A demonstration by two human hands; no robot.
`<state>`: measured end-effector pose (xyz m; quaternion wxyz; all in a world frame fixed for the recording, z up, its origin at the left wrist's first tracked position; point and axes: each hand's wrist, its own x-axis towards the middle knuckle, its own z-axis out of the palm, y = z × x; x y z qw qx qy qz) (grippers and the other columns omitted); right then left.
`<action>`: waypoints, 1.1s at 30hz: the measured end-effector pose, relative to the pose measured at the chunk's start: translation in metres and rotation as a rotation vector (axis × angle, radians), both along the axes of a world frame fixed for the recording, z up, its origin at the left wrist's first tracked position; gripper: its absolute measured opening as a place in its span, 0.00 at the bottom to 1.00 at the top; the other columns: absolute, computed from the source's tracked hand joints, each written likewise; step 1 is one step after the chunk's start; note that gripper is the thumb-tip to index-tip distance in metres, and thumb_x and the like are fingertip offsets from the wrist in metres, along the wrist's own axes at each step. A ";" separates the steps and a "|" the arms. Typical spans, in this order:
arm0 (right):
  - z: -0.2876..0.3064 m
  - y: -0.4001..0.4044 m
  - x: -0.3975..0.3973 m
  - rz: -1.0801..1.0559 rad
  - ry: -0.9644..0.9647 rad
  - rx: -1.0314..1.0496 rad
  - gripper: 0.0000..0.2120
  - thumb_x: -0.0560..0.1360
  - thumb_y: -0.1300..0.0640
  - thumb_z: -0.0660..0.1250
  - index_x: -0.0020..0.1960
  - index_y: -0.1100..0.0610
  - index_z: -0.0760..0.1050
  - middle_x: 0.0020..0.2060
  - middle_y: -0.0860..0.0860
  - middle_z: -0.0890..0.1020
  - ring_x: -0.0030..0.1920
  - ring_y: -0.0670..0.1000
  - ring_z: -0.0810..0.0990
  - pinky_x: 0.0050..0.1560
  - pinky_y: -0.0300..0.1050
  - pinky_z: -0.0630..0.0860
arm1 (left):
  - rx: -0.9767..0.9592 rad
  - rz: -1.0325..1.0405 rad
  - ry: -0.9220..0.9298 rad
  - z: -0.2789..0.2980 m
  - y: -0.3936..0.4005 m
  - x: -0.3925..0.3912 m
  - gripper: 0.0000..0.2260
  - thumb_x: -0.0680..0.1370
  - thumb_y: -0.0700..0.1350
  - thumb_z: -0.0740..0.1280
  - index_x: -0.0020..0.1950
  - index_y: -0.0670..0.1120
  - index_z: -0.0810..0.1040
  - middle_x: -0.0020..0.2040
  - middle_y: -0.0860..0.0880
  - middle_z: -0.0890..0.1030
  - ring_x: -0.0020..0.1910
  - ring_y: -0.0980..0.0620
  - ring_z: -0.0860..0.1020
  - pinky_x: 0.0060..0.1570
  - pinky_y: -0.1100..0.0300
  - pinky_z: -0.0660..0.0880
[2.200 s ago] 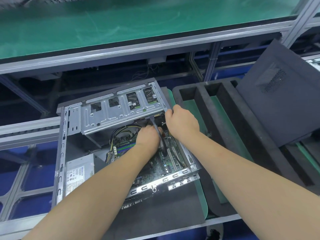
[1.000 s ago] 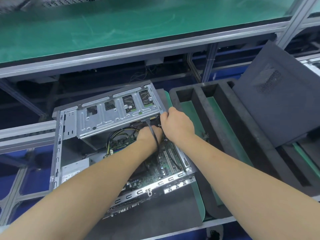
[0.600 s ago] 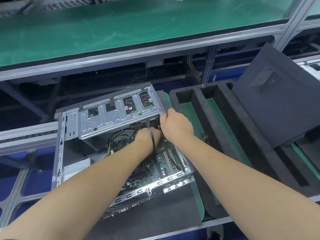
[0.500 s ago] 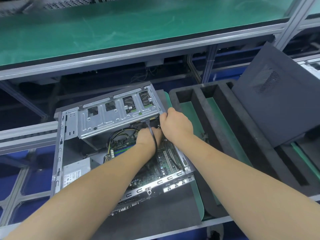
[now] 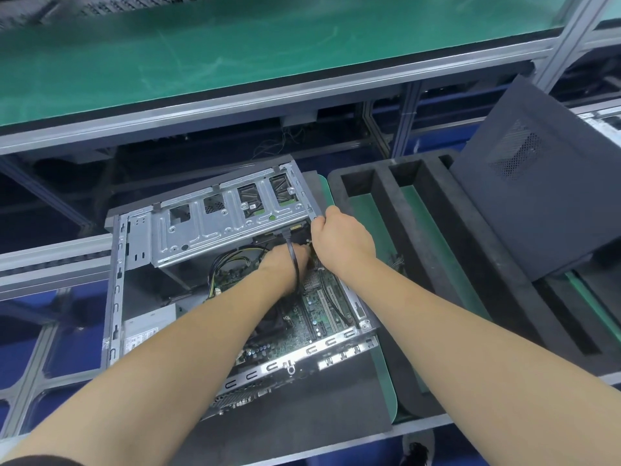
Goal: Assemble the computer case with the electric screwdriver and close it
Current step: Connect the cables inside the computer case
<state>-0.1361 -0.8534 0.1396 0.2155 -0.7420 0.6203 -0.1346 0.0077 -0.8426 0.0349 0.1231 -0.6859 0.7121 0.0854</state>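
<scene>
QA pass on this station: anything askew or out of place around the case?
The open computer case sits skewed on its dark mat, not square to the bench edge. The side panel leans tilted on the foam tray, off the case. No screwdriver in view. No visible damage.

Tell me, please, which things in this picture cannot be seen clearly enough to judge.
- Head view: fingers of the left hand, hidden inside the computer case behind its own back; any grip is unclear.
- Head view: fingertips of the right hand, curled at the drive cage corner; what they hold is hidden.
- Power supply label: print too small.
- Electric screwdriver: not in view.
</scene>
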 end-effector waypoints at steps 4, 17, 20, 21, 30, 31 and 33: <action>0.003 0.002 0.000 0.001 0.005 -0.004 0.12 0.86 0.51 0.50 0.55 0.55 0.68 0.43 0.53 0.76 0.41 0.58 0.76 0.37 0.47 0.67 | 0.059 0.007 0.016 0.019 -0.001 -0.005 0.02 0.78 0.44 0.66 0.47 0.48 0.74 0.45 0.45 0.82 0.42 0.41 0.81 0.45 0.49 0.82; 0.000 -0.002 -0.001 0.089 0.019 0.023 0.14 0.86 0.52 0.49 0.60 0.57 0.71 0.46 0.52 0.74 0.43 0.58 0.74 0.39 0.50 0.69 | 0.079 0.103 0.216 0.062 0.028 -0.001 0.12 0.80 0.57 0.63 0.43 0.51 0.77 0.39 0.48 0.79 0.40 0.44 0.77 0.41 0.55 0.76; -0.002 -0.002 -0.002 0.062 -0.039 0.033 0.11 0.86 0.52 0.49 0.55 0.56 0.67 0.43 0.53 0.76 0.41 0.59 0.75 0.37 0.49 0.67 | 0.123 0.074 0.300 0.072 0.027 0.013 0.10 0.82 0.45 0.63 0.56 0.45 0.83 0.52 0.46 0.84 0.52 0.44 0.80 0.49 0.57 0.74; -0.002 -0.002 -0.003 0.054 -0.053 0.033 0.10 0.86 0.52 0.49 0.54 0.55 0.66 0.43 0.53 0.76 0.41 0.59 0.76 0.36 0.48 0.66 | 0.133 0.056 0.314 0.075 0.027 0.015 0.10 0.81 0.43 0.64 0.59 0.46 0.84 0.55 0.47 0.85 0.54 0.45 0.81 0.53 0.56 0.76; 0.003 -0.001 -0.003 0.049 -0.047 0.040 0.10 0.86 0.52 0.49 0.53 0.56 0.66 0.41 0.53 0.76 0.36 0.54 0.72 0.30 0.46 0.60 | 0.137 -0.307 -0.110 0.081 0.018 0.001 0.10 0.79 0.36 0.61 0.55 0.46 0.77 0.50 0.43 0.80 0.51 0.44 0.82 0.49 0.51 0.79; 0.003 -0.001 -0.004 0.050 -0.044 0.035 0.10 0.86 0.52 0.50 0.53 0.56 0.66 0.42 0.54 0.76 0.37 0.56 0.73 0.31 0.46 0.60 | 0.137 -0.334 -0.167 0.081 0.016 -0.001 0.08 0.78 0.34 0.61 0.49 0.46 0.74 0.44 0.44 0.78 0.49 0.43 0.82 0.44 0.53 0.77; 0.004 0.000 -0.004 0.056 -0.037 0.026 0.10 0.86 0.52 0.50 0.54 0.56 0.66 0.43 0.54 0.77 0.40 0.59 0.75 0.33 0.47 0.62 | 0.135 -0.372 -0.218 0.078 0.014 -0.003 0.10 0.77 0.32 0.61 0.44 0.47 0.67 0.38 0.47 0.74 0.45 0.44 0.82 0.38 0.56 0.70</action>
